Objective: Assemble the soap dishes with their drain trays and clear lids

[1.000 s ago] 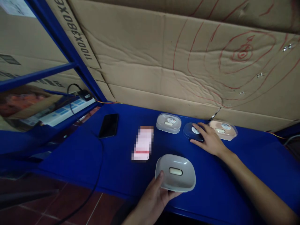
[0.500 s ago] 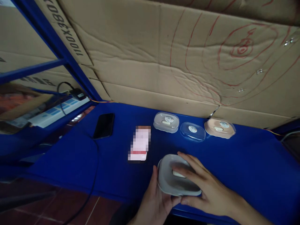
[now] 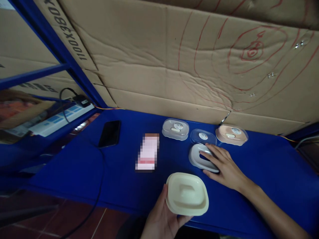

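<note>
My left hand [image 3: 161, 215] grips a cream oval plastic tray [image 3: 186, 204] by its left side and underside, above the table's front edge. A raised rounded bar stands in the tray's middle. Farther back, my right hand [image 3: 228, 171] has its thumb and fingers around a grey oval cover [image 3: 195, 157] with a slot-shaped opening. This cover is at or just above the table, right in front of a clear oval lid [image 3: 195, 136] with a round sticker. I cannot tell whether cover and lid touch.
Two lidded oval boxes, one whitish [image 3: 169, 134] and one pinkish [image 3: 224, 137], stand along the back of the blue table [image 3: 129, 132]. A lit phone [image 3: 148, 152] and a dark phone [image 3: 109, 134] lie to the left. A cardboard wall [image 3: 139, 66] rises behind. A black cable [image 3: 101, 186] hangs over the edge.
The grey cover has come off the cream tray. My right hand has carried it back toward the clear lid. My left hand keeps the tray near where it was.
</note>
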`<state>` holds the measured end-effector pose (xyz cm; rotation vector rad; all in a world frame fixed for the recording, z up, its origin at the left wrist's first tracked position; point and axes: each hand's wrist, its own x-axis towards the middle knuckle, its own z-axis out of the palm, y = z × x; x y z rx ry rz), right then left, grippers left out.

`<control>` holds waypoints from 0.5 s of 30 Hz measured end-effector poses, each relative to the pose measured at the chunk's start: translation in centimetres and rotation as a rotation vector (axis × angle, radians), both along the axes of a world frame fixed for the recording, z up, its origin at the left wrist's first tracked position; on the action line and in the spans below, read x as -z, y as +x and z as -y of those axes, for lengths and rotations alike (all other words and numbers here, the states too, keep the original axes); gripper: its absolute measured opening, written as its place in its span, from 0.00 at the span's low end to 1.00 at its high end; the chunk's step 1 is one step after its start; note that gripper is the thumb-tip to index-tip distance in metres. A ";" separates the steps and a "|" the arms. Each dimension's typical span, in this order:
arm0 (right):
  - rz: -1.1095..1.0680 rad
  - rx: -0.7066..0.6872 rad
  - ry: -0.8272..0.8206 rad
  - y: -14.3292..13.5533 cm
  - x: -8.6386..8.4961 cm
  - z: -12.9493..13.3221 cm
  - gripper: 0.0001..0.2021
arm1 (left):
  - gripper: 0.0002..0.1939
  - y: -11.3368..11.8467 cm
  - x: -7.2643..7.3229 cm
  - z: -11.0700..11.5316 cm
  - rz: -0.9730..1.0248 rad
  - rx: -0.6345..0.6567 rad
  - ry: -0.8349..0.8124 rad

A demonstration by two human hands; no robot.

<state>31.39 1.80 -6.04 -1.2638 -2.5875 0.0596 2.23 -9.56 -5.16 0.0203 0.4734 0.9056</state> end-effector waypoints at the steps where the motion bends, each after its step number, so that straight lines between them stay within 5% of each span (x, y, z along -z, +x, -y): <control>1: -0.003 0.004 0.006 0.0 -0.1 0.1 0.32 | 0.24 0.0 0.0 0.0 -0.014 -0.006 -0.003; 6: -0.037 -0.119 -0.004 -1.9 -2.1 4.0 0.36 | 0.24 0.7 0.8 0.0 -0.138 -0.048 -0.002; 10: 0.070 -0.319 0.000 -3.9 -2.1 7.9 0.29 | 0.31 1.8 1.0 -0.4 -0.326 -0.101 0.050; 15: 0.053 -0.226 0.025 -3.9 -0.5 9.4 0.23 | 0.30 1.0 0.5 1.0 -0.707 -0.335 0.335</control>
